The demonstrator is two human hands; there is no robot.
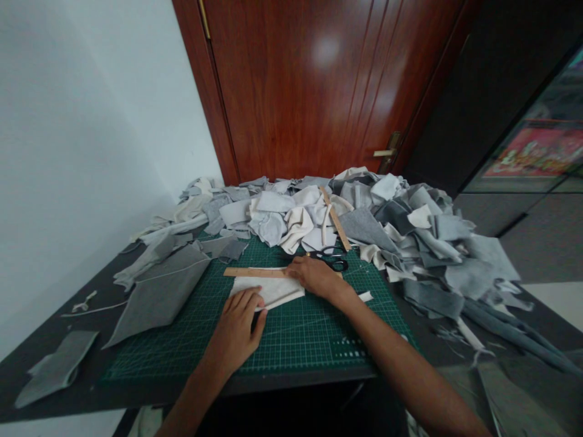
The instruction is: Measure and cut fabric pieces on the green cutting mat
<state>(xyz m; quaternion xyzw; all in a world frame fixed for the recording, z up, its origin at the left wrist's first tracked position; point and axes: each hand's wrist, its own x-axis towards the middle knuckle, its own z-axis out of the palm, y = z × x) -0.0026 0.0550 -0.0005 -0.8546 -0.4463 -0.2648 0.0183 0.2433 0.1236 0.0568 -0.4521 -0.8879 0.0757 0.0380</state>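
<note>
A folded piece of cream cloth [276, 289] lies on the green cutting mat [300, 346], directly in front of me. My left hand [243, 306] rests on the cloth's left part, fingers laid over it and thumb apart near the front edge. Along the back of the cloth runs a wooden ruler [255, 272]. My right hand [312, 276] has its fingers bunched at the ruler's right part, over the cloth's back right corner; its fingertips are partly hidden. Just behind that hand are black-handled scissors [339, 265], their blades mostly covered.
Grey and cream fabric scraps [273, 209] are heaped along the back, with another pile [437, 243] to the right. A second wooden ruler [336, 218] leans on the heap. Large grey cloth [164, 291] overlaps the mat's left side. A small white strip [365, 297] lies near my right forearm.
</note>
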